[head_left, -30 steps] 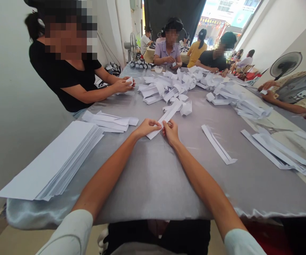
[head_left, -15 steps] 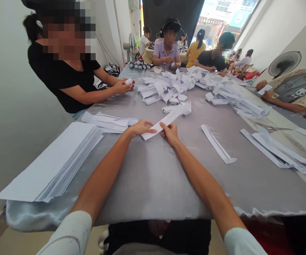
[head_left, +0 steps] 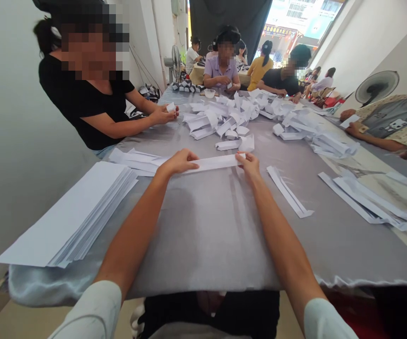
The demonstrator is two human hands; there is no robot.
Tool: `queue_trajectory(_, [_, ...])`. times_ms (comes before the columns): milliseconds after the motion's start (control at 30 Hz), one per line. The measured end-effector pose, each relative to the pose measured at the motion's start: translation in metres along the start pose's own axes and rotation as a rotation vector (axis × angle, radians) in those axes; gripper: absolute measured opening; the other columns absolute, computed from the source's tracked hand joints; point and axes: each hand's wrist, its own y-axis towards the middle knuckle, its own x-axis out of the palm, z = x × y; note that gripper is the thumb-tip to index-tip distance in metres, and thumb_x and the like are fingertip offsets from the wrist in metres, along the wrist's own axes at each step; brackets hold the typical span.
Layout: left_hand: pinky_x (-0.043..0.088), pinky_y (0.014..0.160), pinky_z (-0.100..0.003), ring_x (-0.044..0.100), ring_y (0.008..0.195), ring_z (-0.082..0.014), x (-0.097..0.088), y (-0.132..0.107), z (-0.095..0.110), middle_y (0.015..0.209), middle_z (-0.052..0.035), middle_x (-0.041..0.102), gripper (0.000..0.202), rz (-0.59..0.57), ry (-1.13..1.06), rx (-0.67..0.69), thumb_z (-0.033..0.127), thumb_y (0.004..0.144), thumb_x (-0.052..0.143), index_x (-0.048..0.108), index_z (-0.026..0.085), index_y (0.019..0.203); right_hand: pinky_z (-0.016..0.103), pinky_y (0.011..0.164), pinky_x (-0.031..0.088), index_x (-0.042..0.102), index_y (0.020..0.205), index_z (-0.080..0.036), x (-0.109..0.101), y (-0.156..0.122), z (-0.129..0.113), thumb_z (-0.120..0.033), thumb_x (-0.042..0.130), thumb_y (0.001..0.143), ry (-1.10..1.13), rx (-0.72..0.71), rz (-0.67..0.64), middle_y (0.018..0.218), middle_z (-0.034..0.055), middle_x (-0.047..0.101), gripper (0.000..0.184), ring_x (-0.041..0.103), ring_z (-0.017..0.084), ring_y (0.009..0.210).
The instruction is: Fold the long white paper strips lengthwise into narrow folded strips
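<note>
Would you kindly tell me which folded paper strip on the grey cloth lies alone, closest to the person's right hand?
The slanting strip just right of the right hand; it lies apart on the grey cloth, while other loose strips sit in piles.

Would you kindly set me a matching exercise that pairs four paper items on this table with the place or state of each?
Things:
1. White paper strip
2. Stack of paper sheets
3. Heap of folded paper pieces
4. Single folded strip

Places or states:
A. Lying alone on the grey tablecloth, right of the right hand
B. Piled loosely farther along the tablecloth
C. Held out straight between the left hand and the right hand
D. Squared up flat near the tablecloth's left edge

Pairs: 1-C, 2-D, 3-B, 4-A
</note>
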Motion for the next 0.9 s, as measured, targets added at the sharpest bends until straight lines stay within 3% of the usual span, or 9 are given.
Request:
queue_trajectory(100, [0.049,0.075,-0.028,0.068,0.081,-0.0215,0.008,0.005,0.000,0.088,-0.0062,0.079,0.023,0.113,0.095,0.025,0.022,0.077,0.074,0.085,0.016,0.097,0.026,0.071,0.050,0.077,0.094,-0.019,-0.019,0.002,-0.026,-0.036,0.082,0.069,-0.102,-0.113,-0.071,0.082,0.0004,0.071,0.030,0.063,0.016,0.079])
queue_trajectory(200, [0.052,0.087,-0.033,0.070,0.089,-0.0242,0.024,0.010,-0.001,0.092,-0.0091,0.080,0.026,0.214,0.177,0.055,0.016,0.080,0.067,0.085,0.016,0.099,0.030,0.078,0.050,0.079,0.085,-0.017,-0.032,0.000,-0.051,-0.038,0.074,0.079,-0.276,-0.129,-0.270,0.086,0.0056,0.076,0.022,0.067,0.019,0.085])
queue_trajectory(333, [0.051,0.096,-0.035,0.071,0.097,-0.0243,0.051,0.015,-0.006,0.097,-0.0079,0.079,0.026,0.276,0.272,0.156,0.008,0.077,0.062,0.079,0.018,0.093,0.031,0.072,0.048,0.080,0.077,-0.016,-0.030,-0.005,-0.064,-0.036,0.081,0.077,-0.573,-0.132,-0.451,0.076,0.0055,0.075,0.020,0.065,0.020,0.076])
queue_trajectory(433, [0.050,0.099,-0.037,0.071,0.104,-0.0262,0.065,0.016,-0.010,0.099,-0.0081,0.078,0.023,0.216,0.348,0.183,0.006,0.076,0.060,0.075,0.019,0.088,0.030,0.066,0.045,0.079,0.072,-0.018,-0.013,-0.011,-0.056,-0.022,0.085,0.074,-0.741,-0.140,-0.512,0.071,0.0044,0.074,0.008,0.061,0.017,0.067])
queue_trajectory(533, [0.049,0.099,-0.037,0.069,0.110,-0.0281,0.069,0.014,-0.009,0.105,-0.0095,0.077,0.024,0.116,0.414,0.133,0.004,0.074,0.062,0.074,0.020,0.087,0.029,0.060,0.040,0.076,0.065,-0.019,0.009,-0.020,-0.040,-0.010,0.086,0.069,-0.829,-0.105,-0.587,0.063,0.0029,0.070,0.014,0.057,0.015,0.059])
queue_trajectory(633, [0.049,0.097,-0.034,0.067,0.113,-0.0279,0.067,0.011,-0.005,0.113,-0.0095,0.075,0.037,0.016,0.459,0.064,0.001,0.067,0.065,0.077,0.021,0.095,0.028,0.058,0.038,0.074,0.063,-0.020,0.023,-0.027,-0.025,-0.009,0.091,0.062,-0.850,-0.082,-0.622,0.061,0.0019,0.068,0.020,0.055,0.015,0.057])
queue_trajectory(767, [0.050,0.094,-0.031,0.065,0.112,-0.0293,0.059,0.009,-0.001,0.116,-0.0091,0.071,0.046,-0.086,0.462,0.013,0.010,0.063,0.076,0.081,0.024,0.107,0.027,0.057,0.038,0.073,0.065,-0.022,0.030,-0.031,-0.014,-0.012,0.096,0.056,-0.863,-0.078,-0.632,0.061,0.0000,0.067,0.027,0.055,0.015,0.058])
queue_trajectory(900, [0.050,0.098,-0.033,0.066,0.111,-0.0299,0.051,0.012,-0.005,0.114,-0.0099,0.072,0.033,-0.070,0.410,0.018,0.017,0.070,0.077,0.084,0.024,0.102,0.027,0.055,0.037,0.071,0.064,-0.022,0.031,-0.033,-0.011,-0.014,0.097,0.056,-0.884,-0.074,-0.651,0.063,0.0004,0.067,0.028,0.054,0.015,0.057])
